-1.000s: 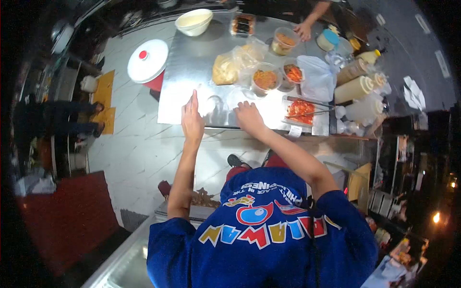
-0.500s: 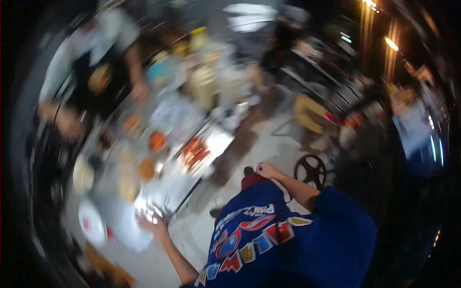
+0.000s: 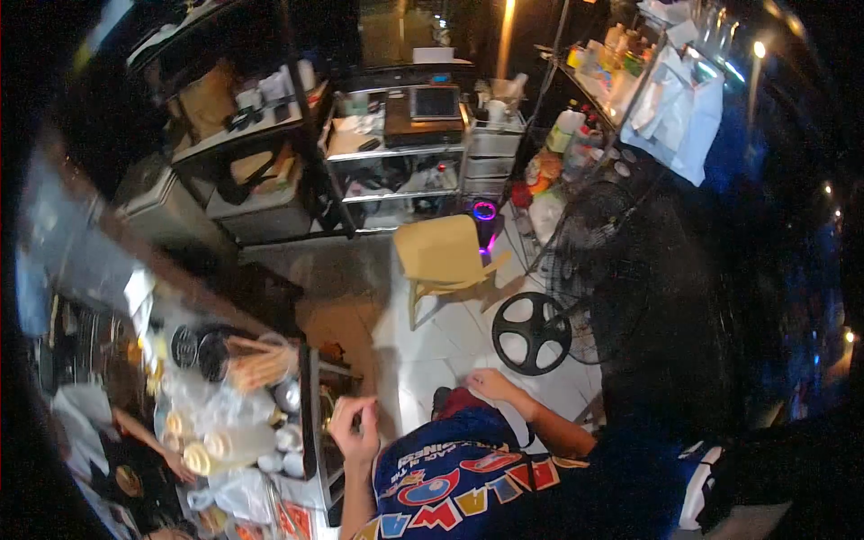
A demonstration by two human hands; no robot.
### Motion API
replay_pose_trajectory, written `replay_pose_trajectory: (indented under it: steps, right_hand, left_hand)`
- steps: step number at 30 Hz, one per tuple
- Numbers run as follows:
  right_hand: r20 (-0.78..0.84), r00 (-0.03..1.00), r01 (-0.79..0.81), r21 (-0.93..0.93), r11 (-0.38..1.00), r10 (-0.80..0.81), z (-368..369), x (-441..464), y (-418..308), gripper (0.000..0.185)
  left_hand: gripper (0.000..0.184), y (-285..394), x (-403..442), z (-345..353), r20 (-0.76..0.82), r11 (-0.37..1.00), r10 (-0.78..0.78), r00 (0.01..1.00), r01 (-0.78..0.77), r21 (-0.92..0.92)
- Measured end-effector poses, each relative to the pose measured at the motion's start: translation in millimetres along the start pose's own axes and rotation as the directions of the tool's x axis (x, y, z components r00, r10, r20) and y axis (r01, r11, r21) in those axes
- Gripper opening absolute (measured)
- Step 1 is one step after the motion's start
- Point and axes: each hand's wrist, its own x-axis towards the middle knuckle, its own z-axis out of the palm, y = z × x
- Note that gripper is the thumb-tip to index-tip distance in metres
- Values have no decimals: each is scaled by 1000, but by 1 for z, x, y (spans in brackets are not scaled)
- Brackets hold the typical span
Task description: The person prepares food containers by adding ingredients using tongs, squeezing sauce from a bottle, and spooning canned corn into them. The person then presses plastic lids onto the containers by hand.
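Observation:
My left hand (image 3: 354, 430) is raised beside the right edge of the food table. Its fingers are loosely curled, with a gap between thumb and forefinger, and nothing shows in it. Held low in front of my body, my right hand (image 3: 495, 387) has its fingers drawn together beside my maroon clothing (image 3: 461, 401); I see no object in it. Closest to the left hand, on the table, are pale sauce bottles (image 3: 238, 441), clear plastic bags (image 3: 220, 405) and a bundle of light sticks or utensils (image 3: 261, 367).
A yellow chair (image 3: 441, 250) stands ahead on the tiled floor, with a black fan base (image 3: 531, 333) at its right. Behind it, a metal shelf (image 3: 396, 193) carries a tablet (image 3: 435, 103). White bags (image 3: 675, 117) hang at upper right. Another person's arm (image 3: 148, 436) reaches in at lower left.
My view has swung right, bringing the chair and shelves to the middle. My left hand has come off the shiny tabletop wrapping and risen. The right hand stays near my body.

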Motion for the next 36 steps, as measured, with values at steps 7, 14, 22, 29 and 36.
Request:
replay_pose_trajectory:
  steps: [7, 14, 22, 29, 36]
  right_hand:
    - [-455, 844, -85, 411, 908, 284, -144, -1, -58, 20]
    - [-353, 831, -172, 570, 803, 429, -242, -5, -87, 19]
    - [-527, 835, -90, 152, 984, 158, -498, 78, -105, 13]
    - [-761, 642, -122, 18, 992, 93, -689, 182, -36, 12]
    - [-829, 556, -296, -263, 918, -58, -786, 295, 86, 21]
  left_hand:
    - [8, -16, 247, 298, 349, 868, 403, 846, -233, -439]
    - [20, 58, 516, 658, 389, 707, 702, 596, -523, -475]
    - [35, 103, 683, 905, 581, 571, 715, 389, -805, -164]
    - [36, 67, 727, 999, 676, 348, 733, 78, -897, -273]
    - [25, 95, 739, 989, 621, 389, 778, 91, -847, -363]
